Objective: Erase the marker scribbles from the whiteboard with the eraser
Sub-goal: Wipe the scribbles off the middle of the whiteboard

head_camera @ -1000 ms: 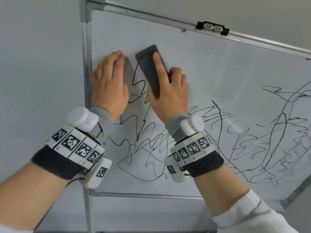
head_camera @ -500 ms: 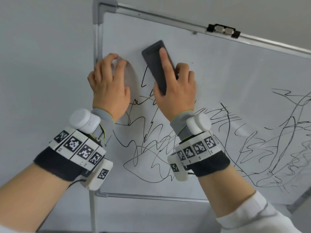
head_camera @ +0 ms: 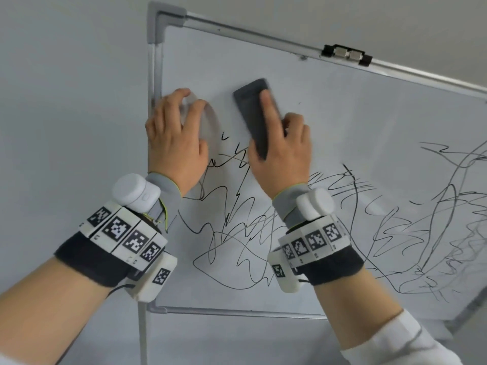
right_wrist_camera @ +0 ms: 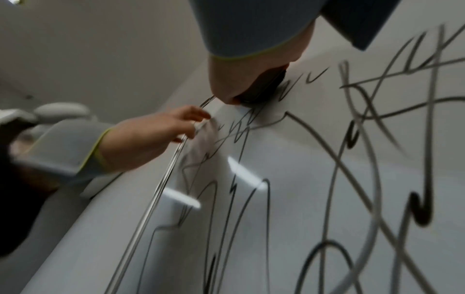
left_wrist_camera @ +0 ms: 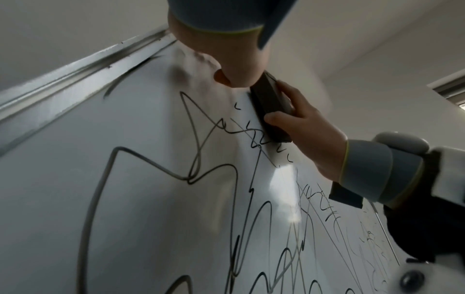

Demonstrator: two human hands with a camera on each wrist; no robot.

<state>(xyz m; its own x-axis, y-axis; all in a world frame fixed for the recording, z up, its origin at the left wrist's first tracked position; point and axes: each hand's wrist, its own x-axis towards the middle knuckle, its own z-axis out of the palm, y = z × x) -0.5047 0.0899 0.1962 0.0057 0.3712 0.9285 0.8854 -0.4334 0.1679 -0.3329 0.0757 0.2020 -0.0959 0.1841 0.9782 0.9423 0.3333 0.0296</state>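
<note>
The whiteboard (head_camera: pixel 342 106) stands upright, with black marker scribbles (head_camera: pixel 237 219) across its lower half. A dark grey eraser (head_camera: pixel 250 111) lies flat against the board near the upper left. My right hand (head_camera: pixel 284 154) grips it, index finger stretched along its back, thumb and other fingers at its sides. The left wrist view shows the eraser (left_wrist_camera: pixel 270 103) on edge, held by the right hand (left_wrist_camera: pixel 309 131). My left hand (head_camera: pixel 176 138) presses bent fingertips on the board beside the left frame. Short ink ticks remain just left of the eraser.
A metal frame (head_camera: pixel 155 75) borders the board, with a black and silver clip (head_camera: pixel 346 55) on the top rail. A thin stand leg (head_camera: pixel 142 335) drops from the lower left corner. A plain grey wall lies to the left.
The eraser has rubbed over the top of the left scribble; the tall line there is now only a few short ticks. My left hand stays at the board's left edge.
</note>
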